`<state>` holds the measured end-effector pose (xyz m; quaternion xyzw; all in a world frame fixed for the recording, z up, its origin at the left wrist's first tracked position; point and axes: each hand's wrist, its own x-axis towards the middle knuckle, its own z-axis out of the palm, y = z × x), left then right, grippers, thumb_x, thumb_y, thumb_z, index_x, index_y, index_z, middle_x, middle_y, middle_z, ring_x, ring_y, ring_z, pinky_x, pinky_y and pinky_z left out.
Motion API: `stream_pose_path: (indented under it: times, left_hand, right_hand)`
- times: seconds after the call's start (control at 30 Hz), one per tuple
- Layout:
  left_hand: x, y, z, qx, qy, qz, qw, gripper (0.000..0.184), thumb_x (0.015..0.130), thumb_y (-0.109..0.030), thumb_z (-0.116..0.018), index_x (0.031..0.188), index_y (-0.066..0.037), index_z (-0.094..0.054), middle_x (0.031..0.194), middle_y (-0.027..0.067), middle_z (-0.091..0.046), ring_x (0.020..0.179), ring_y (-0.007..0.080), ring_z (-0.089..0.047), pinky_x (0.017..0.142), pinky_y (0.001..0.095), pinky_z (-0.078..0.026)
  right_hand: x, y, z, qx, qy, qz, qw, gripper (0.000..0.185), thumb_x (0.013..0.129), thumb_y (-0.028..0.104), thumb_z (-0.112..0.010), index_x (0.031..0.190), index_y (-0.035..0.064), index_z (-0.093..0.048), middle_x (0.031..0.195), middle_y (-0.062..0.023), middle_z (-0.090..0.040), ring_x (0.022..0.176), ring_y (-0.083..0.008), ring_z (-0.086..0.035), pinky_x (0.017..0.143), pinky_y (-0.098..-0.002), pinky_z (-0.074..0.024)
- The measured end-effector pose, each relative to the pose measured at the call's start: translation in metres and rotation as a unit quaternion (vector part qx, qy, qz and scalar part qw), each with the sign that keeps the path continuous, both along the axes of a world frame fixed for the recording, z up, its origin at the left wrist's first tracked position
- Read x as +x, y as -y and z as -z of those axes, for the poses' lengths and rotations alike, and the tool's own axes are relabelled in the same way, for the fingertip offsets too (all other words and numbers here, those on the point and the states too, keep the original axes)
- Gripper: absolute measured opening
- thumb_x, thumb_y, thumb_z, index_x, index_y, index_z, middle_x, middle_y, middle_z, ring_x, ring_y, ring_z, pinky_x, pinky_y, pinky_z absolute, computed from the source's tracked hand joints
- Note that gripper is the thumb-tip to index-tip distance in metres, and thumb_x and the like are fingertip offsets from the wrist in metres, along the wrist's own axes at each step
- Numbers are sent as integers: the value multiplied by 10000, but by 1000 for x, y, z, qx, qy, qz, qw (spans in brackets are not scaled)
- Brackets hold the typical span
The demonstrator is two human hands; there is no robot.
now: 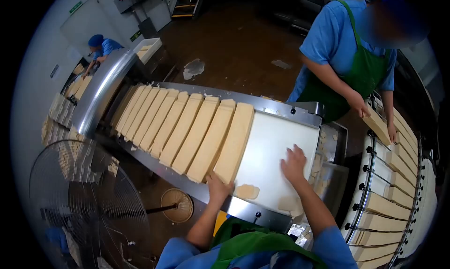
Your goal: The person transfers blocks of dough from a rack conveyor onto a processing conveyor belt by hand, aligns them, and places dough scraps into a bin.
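Left hand (219,189) at long pale-yellow dough slab (240,138), near edge of white belt (272,135); pinch unclear. Right hand (294,164) over belt, fingers spread.

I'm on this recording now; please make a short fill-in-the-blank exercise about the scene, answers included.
1. The camera wearer's ____ hand touches the row of slabs.
2. The right hand is over a belt coloured ____.
3. The nearer co-worker wears an apron coloured ____.

Missing words: left; white; green.
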<state>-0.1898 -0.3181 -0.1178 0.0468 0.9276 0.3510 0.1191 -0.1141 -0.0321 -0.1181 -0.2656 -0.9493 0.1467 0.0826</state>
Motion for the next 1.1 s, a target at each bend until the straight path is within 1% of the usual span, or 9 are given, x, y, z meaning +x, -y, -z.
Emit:
stream_pose_path:
  times: [0.17,0.3,0.53,0.67,0.7,0.77,0.87,0.97,1.1]
  left_hand:
    - [-2,-6,5,-114,-14,64,991,969,702,-367,-742,1330,138,-203,1205,322,-392,1087,446,-480,926,476,-422]
    - [-4,-3,13,-185,-19,112,976,988,722,-439,-710,1332,143,-196,1215,300,-394,1090,424,-491,942,468,-406]
    - [-12,-9,-19,-139,119,127,975,1010,731,-430,-706,1322,166,-144,1190,331,-374,1006,456,-536,845,469,-498]
    - [-9,2,16,-93,61,158,981,955,713,-300,-708,1328,127,-115,1211,346,-313,979,495,-524,838,489,-489]
    - [-15,-10,-9,-83,132,164,974,884,696,-229,-710,1301,88,-149,1176,323,-319,957,509,-517,846,492,-478]
    - [-10,-23,-15,-54,107,214,969,914,678,-241,-743,1291,74,-142,1181,312,-312,954,495,-509,842,485,-479]
    - [8,-59,-19,-8,83,263,961,823,683,-207,-731,1255,58,-202,1132,289,-331,1007,476,-451,847,500,-460]
    - [27,-92,-17,17,35,292,955,742,700,-193,-727,1219,60,-262,1143,296,-323,1059,450,-388,864,500,-437]
    - [59,-140,-28,59,-53,334,939,679,724,-175,-712,1231,40,-315,1171,324,-320,1127,457,-331,903,478,-413]
  right_hand:
    - [-130,40,0,-29,65,-2,997,687,871,435,-536,1413,59,-342,1486,-197,-262,1330,-341,-288,1053,-482,-257]
    - [-206,55,-10,-21,75,-49,996,650,906,501,-448,1461,209,-275,1528,-188,-153,1301,-351,-340,1035,-475,-295]
    - [-240,56,-24,-91,136,18,986,621,832,519,-531,1322,159,-409,1511,-201,-164,1227,-382,-413,954,-452,-382]
    - [-204,31,-52,-127,170,137,968,681,751,454,-623,1287,115,-376,1324,-150,-320,1077,-366,-484,854,-452,-455]
    - [-189,19,-56,-137,182,180,957,707,737,452,-638,1288,109,-358,1291,-136,-328,1062,-357,-483,834,-461,-471]
    - [-151,-8,-66,-200,180,263,926,773,722,448,-665,1321,105,-318,1380,-166,-283,1174,-396,-432,901,-515,-435]
    - [-90,-33,-69,-242,99,350,900,926,681,422,-715,1397,85,-234,1512,-223,-33,1291,-498,-283,844,-554,-468]
    - [-38,-63,-57,-195,28,386,901,962,656,410,-731,1391,48,-227,1503,-252,-44,1323,-458,-254,894,-557,-441]
    - [62,-92,-62,-227,-170,477,832,936,658,357,-727,1358,11,-210,1457,-344,-62,1188,-494,-431,935,-515,-422]
